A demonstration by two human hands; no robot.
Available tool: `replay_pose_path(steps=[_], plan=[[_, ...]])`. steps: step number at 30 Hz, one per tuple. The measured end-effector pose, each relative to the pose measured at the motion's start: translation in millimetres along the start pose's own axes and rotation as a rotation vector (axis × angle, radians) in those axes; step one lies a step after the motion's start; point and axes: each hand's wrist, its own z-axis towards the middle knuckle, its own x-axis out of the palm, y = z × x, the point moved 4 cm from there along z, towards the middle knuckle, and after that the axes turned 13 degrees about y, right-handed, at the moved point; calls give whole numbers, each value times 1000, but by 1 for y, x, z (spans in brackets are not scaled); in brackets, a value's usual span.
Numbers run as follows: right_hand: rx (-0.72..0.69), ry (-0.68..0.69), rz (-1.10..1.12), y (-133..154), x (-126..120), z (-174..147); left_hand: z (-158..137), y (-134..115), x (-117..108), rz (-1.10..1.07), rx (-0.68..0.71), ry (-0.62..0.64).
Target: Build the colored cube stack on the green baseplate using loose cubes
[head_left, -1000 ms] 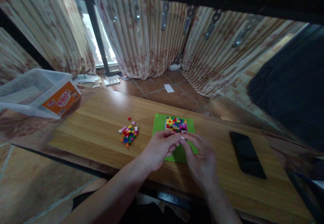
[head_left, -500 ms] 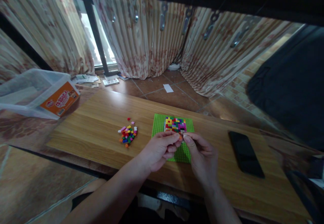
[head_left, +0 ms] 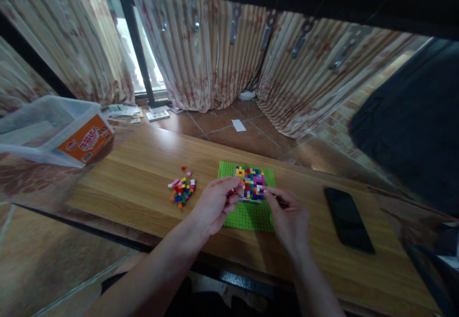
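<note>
Basically, head view: left hand (head_left: 217, 204) over left part of green baseplate (head_left: 251, 219), thumb and forefinger pinched on a small orange brick (head_left: 242, 183), fingers below curled, some reddish bits between them, too small to count. Right hand (head_left: 289, 214) at right side of same plate, thumb and forefinger tips nearly together by the right edge of the brick block (head_left: 251, 177); whitish spot at the tips, cannot tell if a piece is gripped. Hands apart, block between them. Block is multicoloured, sits on the plate, its left edge partly behind left hand. Loose bricks (head_left: 183, 190) in a heap left of the plate, on wooden table (head_left: 136, 164); a red one and a pink one just beyond the heap. Black phone (head_left: 348, 219) flat, right of right hand. Clear plastic tub (head_left: 46, 137) with orange label, far left, beside table
</note>
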Motion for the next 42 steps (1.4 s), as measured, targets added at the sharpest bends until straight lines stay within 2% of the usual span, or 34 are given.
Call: replay_pose_path(steps=[10, 16, 27, 32, 39, 42], plan=[[22, -15, -102, 3, 7, 3, 0, -1, 1, 10, 11, 14], [17, -45, -43, -2, 9, 7, 0, 0, -1, 18, 6, 5], [-12, -54, -91, 0, 5, 2, -1, -2, 0, 22, 14, 8], [39, -56, 20, -7, 6, 5, -2, -2, -1, 12, 7, -2], [157, -79, 396, -24, 12, 13, -2, -2, 0, 26, 4, -5], [157, -44, 432, -25, 16, 13, -2, -2, -1, 22, 6, -3]])
